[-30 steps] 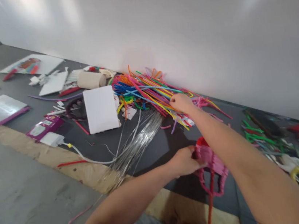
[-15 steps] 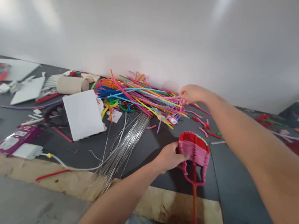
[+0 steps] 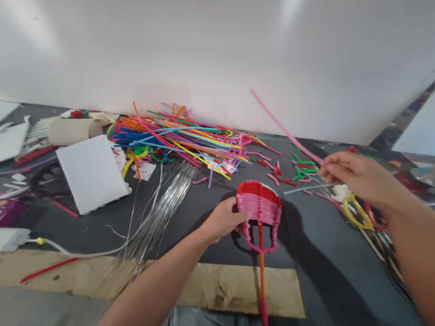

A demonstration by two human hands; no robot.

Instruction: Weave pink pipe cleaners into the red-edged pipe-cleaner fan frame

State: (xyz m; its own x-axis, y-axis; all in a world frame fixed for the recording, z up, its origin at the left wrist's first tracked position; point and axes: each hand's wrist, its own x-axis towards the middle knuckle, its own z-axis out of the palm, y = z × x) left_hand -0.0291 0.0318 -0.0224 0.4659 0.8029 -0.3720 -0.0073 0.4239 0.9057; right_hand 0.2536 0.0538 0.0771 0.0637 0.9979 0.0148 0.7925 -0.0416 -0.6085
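My left hand (image 3: 225, 219) is closed on the left edge of a pipe-cleaner piece (image 3: 261, 209), a red and pink wrapped frame with a light green bit on its rim. From its lower end an orange and red stem (image 3: 262, 280) points toward me. My right hand (image 3: 349, 172), off to the right, pinches one end of a long pink pipe cleaner (image 3: 283, 128), which slants up and left in front of the white panel. At the back of the table lies a heap of coloured pipe cleaners (image 3: 182, 135).
A bundle of thin metal wires (image 3: 164, 215) lies left of my left hand. Further left are a white square board (image 3: 93, 174), a cardboard tube (image 3: 73, 130) and a purple device (image 3: 0, 218) with a white cable. Yellow-handled scissors (image 3: 356, 212) lie below my right hand. A white panel (image 3: 186, 44) stands behind.
My right hand has moved right, away from the heap, drawing out a pink pipe cleaner. The view has shifted to the right. My left hand keeps its hold on the wrapped piece.
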